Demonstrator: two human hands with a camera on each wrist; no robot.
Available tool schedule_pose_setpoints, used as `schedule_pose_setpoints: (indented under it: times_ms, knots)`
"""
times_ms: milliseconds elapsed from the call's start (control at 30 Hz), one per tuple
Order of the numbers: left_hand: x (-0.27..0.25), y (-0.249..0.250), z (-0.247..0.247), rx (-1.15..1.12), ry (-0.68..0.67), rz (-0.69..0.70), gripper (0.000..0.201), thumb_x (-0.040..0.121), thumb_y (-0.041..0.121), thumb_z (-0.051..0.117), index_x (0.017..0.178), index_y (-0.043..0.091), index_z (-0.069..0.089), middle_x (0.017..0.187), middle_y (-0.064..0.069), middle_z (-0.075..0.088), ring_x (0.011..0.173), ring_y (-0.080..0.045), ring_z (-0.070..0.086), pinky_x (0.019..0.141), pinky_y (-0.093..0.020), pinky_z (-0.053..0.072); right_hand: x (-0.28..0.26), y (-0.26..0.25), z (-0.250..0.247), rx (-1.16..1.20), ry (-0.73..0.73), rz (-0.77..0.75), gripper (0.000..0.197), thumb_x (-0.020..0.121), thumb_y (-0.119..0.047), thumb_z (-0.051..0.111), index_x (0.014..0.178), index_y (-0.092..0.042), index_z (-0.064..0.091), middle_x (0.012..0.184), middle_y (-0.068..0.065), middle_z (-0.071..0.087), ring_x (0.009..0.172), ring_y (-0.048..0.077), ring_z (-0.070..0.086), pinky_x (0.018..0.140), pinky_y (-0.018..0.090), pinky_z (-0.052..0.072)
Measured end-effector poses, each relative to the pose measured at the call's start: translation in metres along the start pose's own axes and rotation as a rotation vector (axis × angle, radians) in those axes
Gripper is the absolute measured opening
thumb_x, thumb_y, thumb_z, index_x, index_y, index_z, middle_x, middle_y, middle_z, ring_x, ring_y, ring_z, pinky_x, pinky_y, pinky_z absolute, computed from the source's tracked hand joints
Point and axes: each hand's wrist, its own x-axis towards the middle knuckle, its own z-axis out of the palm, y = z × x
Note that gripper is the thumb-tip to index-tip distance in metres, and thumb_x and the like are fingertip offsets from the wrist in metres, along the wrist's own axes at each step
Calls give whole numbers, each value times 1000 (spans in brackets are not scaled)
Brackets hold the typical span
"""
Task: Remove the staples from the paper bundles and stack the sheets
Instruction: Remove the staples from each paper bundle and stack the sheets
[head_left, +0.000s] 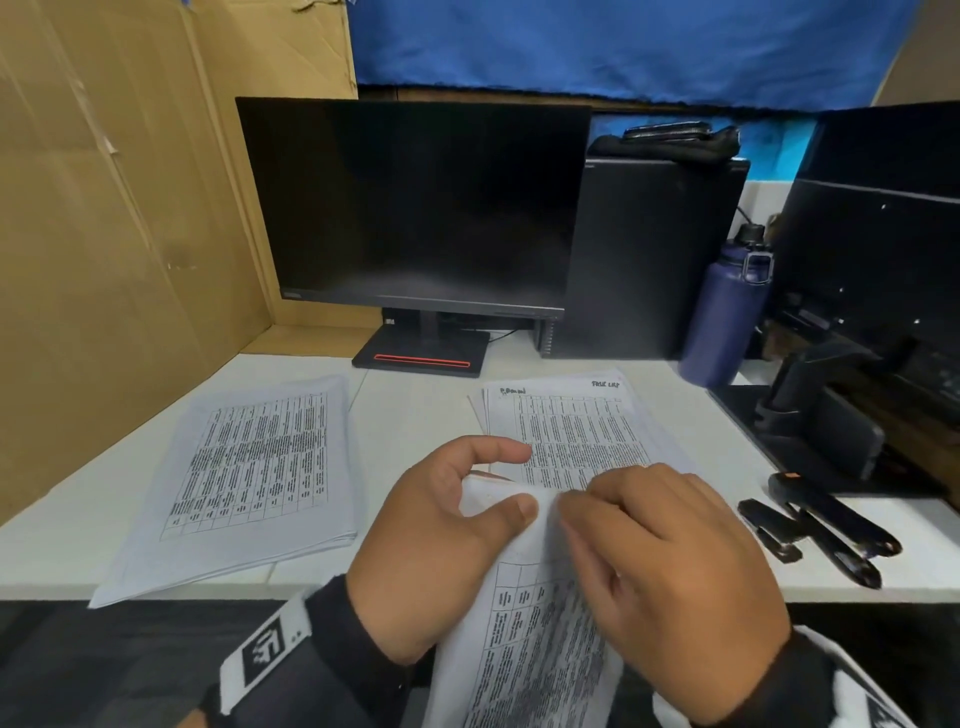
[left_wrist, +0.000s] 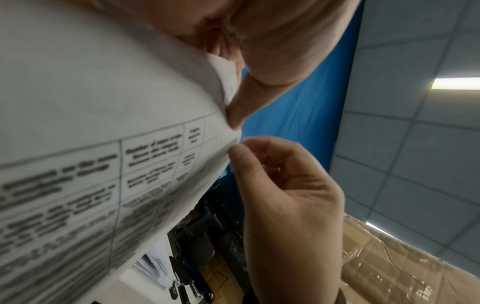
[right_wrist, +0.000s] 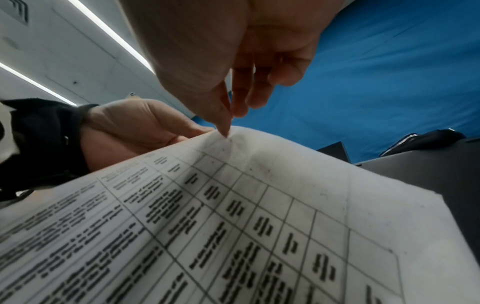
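Item: paper bundle (head_left: 524, 618), printed tables, lifted off the surface (head_left: 415, 415) toward the person. Left hand (head_left: 441, 540) pinches its top corner between thumb and fingers; right hand (head_left: 670, 571) picks at that same corner with thumb and fingertip, pinching the edge. Staple itself too small to make out.

Handling, as judged: light, limp, easily torn; best held close to the stapled corner.

Sheets: one stack (head_left: 249, 478) at left, another (head_left: 571, 431) beyond the hands.

Containers: blue bottle (head_left: 727, 312), capped, contents hidden.

Tools: black stapler and remover (head_left: 821, 530) at right.

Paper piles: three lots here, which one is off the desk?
The paper bundle nearest the camera, pinched at its corner by both hands; the other two lie flat.
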Motion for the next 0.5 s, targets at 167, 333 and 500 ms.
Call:
schedule_pose_setpoints:
  times_ms: [167, 333, 500]
  knots:
    - [-8, 8, 7, 156, 18, 50, 35, 80, 30, 76, 111, 46, 70, 94, 17, 75, 93, -10, 69, 103, -51, 54, 3, -8, -4, -57, -86, 90, 10, 86, -18, 63, 77, -17, 66, 76, 2, 58, 67, 29, 55, 61, 40, 41]
    - [-13, 9, 10, 299, 42, 114, 39, 87, 20, 78, 115, 47, 70, 104, 21, 76, 102, 0, 69, 105, -37, 52, 7, -11, -5, 121, -230, 273, 13, 78, -34, 52, 69, -25, 50, 67, -10, 45, 57, 17, 49, 55, 34, 41]
    - [-14, 10, 13, 333, 48, 142, 40, 88, 19, 77, 116, 46, 69, 106, 23, 76, 102, 2, 69, 104, -35, 52, 7, -11, -1, 382, -328, 581, 17, 72, -38, 51, 63, -24, 49, 59, -8, 54, 63, 7, 53, 53, 19, 38]
